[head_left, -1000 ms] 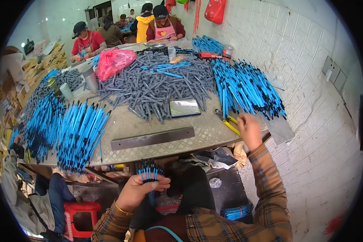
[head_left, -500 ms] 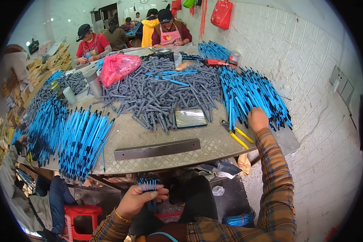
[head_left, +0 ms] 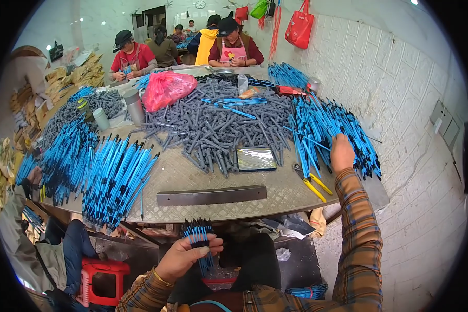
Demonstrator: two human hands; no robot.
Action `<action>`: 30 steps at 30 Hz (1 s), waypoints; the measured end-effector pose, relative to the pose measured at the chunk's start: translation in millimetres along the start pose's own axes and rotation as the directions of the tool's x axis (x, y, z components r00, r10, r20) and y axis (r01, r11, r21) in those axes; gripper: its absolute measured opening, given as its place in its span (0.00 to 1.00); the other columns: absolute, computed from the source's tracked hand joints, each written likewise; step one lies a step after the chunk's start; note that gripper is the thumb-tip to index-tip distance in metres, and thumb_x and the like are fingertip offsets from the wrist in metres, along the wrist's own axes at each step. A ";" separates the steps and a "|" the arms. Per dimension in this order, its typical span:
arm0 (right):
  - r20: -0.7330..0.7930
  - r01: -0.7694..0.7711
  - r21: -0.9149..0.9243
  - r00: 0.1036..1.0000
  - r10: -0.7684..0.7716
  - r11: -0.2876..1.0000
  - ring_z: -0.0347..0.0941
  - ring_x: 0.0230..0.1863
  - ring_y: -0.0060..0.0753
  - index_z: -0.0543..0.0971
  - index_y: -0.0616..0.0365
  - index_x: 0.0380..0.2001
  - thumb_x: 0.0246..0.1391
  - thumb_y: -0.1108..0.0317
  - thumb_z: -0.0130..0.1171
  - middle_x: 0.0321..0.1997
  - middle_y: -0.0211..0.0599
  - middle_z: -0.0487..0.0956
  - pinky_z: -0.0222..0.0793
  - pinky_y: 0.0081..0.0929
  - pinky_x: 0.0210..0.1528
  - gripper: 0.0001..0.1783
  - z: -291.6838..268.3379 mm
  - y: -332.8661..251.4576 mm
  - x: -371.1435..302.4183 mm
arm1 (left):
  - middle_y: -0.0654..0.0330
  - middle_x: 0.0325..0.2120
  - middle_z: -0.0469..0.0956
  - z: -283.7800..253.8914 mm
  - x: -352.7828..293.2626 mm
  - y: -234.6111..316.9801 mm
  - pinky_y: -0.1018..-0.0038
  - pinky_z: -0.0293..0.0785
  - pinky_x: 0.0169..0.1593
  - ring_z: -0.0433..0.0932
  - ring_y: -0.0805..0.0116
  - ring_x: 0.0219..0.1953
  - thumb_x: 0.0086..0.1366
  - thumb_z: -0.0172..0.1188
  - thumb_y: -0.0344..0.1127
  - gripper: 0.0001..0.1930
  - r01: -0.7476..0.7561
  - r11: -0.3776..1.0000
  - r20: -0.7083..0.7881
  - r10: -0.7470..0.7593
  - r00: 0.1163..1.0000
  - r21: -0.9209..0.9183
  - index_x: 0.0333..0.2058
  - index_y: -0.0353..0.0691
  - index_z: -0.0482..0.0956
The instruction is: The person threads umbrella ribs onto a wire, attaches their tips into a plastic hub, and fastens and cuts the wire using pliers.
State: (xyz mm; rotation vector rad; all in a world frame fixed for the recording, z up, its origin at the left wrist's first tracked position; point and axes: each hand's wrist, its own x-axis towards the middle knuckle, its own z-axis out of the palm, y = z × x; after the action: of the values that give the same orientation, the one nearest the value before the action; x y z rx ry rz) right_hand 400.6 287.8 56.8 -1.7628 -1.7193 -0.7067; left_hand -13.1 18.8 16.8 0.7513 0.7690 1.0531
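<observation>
Head view: left hand (head_left: 184, 256) clenched round upright bundle of blue-and-black plastic pens (head_left: 197, 236) below table edge; right hand (head_left: 342, 153) reaching into blue pen heap (head_left: 327, 132) on metal table (head_left: 213, 174), grip hidden; gathering step, likely needing another handful.

a heap of grey tubes (head_left: 218, 125) covers the middle of the bench (head_left: 192, 174), with a red plastic bag (head_left: 164, 88) behind it. a flat metal bar (head_left: 211, 195) lies near the front edge, yellow-handled pliers (head_left: 313, 183) to its right, a red stool (head_left: 101, 278) below.
</observation>
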 end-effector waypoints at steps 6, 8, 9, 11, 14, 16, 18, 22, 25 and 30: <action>-0.060 -0.022 0.121 0.998 0.029 0.992 0.70 0.33 0.51 0.69 0.60 0.30 0.55 0.59 0.49 0.31 0.49 0.73 0.67 0.43 0.34 0.13 15.7 0.3 5.0 | 0.46 0.49 0.70 -0.9 3.5 -5.5 0.59 0.65 0.55 0.70 0.52 0.51 0.61 0.51 0.26 0.19 -0.036 0.999 0.000 0.037 0.999 -0.023 0.51 0.34 0.67; -0.019 -0.050 0.179 0.998 0.054 0.983 0.69 0.34 0.51 0.71 0.62 0.28 0.55 0.58 0.50 0.30 0.51 0.73 0.66 0.43 0.35 0.16 23.0 0.5 1.1 | 0.46 0.49 0.70 0.0 4.8 -6.0 0.60 0.65 0.55 0.70 0.52 0.51 0.61 0.51 0.26 0.19 -0.031 0.999 0.001 0.031 1.000 -0.034 0.52 0.35 0.66; 0.002 -0.065 0.206 0.998 0.066 0.976 0.69 0.34 0.52 0.72 0.63 0.26 0.54 0.58 0.51 0.29 0.52 0.73 0.66 0.44 0.35 0.17 25.9 1.9 -0.6 | 0.46 0.49 0.70 0.4 5.7 -6.3 0.60 0.65 0.55 0.70 0.52 0.51 0.61 0.51 0.26 0.19 -0.028 0.999 0.002 0.028 1.000 -0.039 0.52 0.35 0.66; 0.061 -0.115 0.268 0.993 0.102 0.956 0.70 0.33 0.52 0.72 0.65 0.25 0.53 0.57 0.52 0.28 0.53 0.73 0.66 0.43 0.34 0.18 31.9 6.1 -3.3 | 0.46 0.49 0.70 0.4 6.3 -7.5 0.60 0.65 0.55 0.70 0.52 0.52 0.61 0.51 0.26 0.19 -0.023 0.999 0.002 0.023 1.000 -0.043 0.52 0.35 0.66; 0.175 -0.221 0.373 0.971 0.165 0.901 0.70 0.32 0.52 0.73 0.67 0.23 0.52 0.56 0.54 0.26 0.55 0.74 0.66 0.42 0.34 0.20 35.0 15.9 -7.1 | 0.47 0.49 0.69 1.2 8.6 -8.7 0.60 0.65 0.55 0.70 0.52 0.52 0.61 0.51 0.26 0.19 -0.014 0.999 0.011 0.015 1.000 -0.050 0.52 0.35 0.66; 0.262 -0.273 0.428 0.950 0.171 0.862 0.71 0.30 0.53 0.74 0.68 0.22 0.51 0.56 0.55 0.25 0.55 0.75 0.66 0.41 0.33 0.21 33.4 15.7 -10.5 | 0.47 0.50 0.69 2.9 7.2 -8.8 0.60 0.65 0.55 0.70 0.52 0.52 0.61 0.51 0.26 0.20 -0.020 0.998 0.001 0.020 1.000 -0.052 0.53 0.35 0.65; 0.303 -0.300 0.452 0.937 0.172 0.840 0.71 0.28 0.53 0.74 0.69 0.22 0.50 0.56 0.55 0.24 0.55 0.75 0.67 0.40 0.32 0.21 29.9 15.9 -13.7 | 0.47 0.50 0.69 4.2 6.8 -9.5 0.59 0.65 0.55 0.70 0.52 0.52 0.61 0.51 0.26 0.20 -0.023 0.998 -0.001 0.023 1.000 -0.052 0.53 0.35 0.65; 0.297 -0.249 0.380 0.945 0.137 0.891 0.72 0.25 0.52 0.74 0.67 0.22 0.48 0.55 0.57 0.23 0.53 0.76 0.68 0.37 0.31 0.21 16.4 12.3 -16.7 | 0.46 0.48 0.71 1.3 7.2 -15.7 0.60 0.66 0.54 0.71 0.52 0.50 0.61 0.50 0.25 0.18 -0.067 0.996 -0.023 0.066 0.998 -0.050 0.51 0.36 0.66; 0.325 -0.303 0.470 0.933 0.156 0.829 0.72 0.25 0.48 0.75 0.65 0.22 0.47 0.53 0.58 0.21 0.49 0.75 0.67 0.35 0.31 0.21 3.3 6.7 -12.9 | 0.46 0.45 0.73 -7.7 9.2 -22.3 0.59 0.69 0.52 0.73 0.52 0.48 0.62 0.49 0.25 0.15 -0.073 0.997 -0.084 0.070 0.994 -0.036 0.49 0.36 0.68; 0.223 0.001 0.408 0.969 -0.101 0.913 0.69 0.23 0.40 0.75 0.63 0.21 0.49 0.55 0.57 0.20 0.42 0.73 0.65 0.31 0.29 0.19 -14.4 -11.1 -22.4 | 0.46 0.43 0.74 -5.2 8.0 -22.0 0.58 0.71 0.50 0.75 0.52 0.46 0.63 0.48 0.26 0.13 -0.111 0.983 -0.165 0.085 0.983 -0.150 0.47 0.37 0.70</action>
State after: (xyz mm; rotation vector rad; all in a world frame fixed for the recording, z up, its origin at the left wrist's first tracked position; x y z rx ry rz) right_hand 389.1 262.0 51.1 -1.5583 -1.9121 -0.1341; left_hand -4.9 20.4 -5.7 0.5792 0.7785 1.2594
